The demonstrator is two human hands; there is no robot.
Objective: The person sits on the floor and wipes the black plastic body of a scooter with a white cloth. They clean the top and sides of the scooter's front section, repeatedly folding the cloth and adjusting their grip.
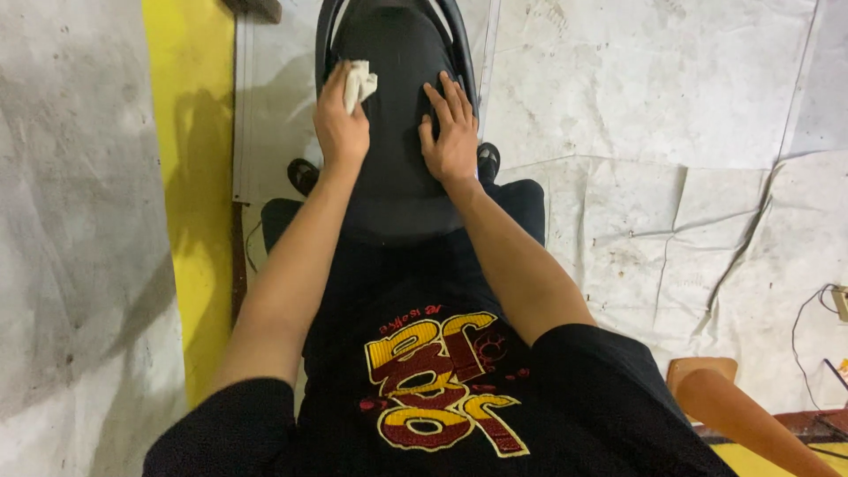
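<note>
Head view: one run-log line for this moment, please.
left hand: grips crumpled white cloth | right hand: flat on black curved panel | floor: grey sheeting

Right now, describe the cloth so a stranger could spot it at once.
Find the dark seat at top centre, running up from the person's lap. On its left edge, the left hand grips a small crumpled cloth. It is the only whitish thing against the black surface.

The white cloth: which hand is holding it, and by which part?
The left hand holds the white cloth, bunched in its fingers. The right hand holds nothing, lying flat on the black seat.
</note>
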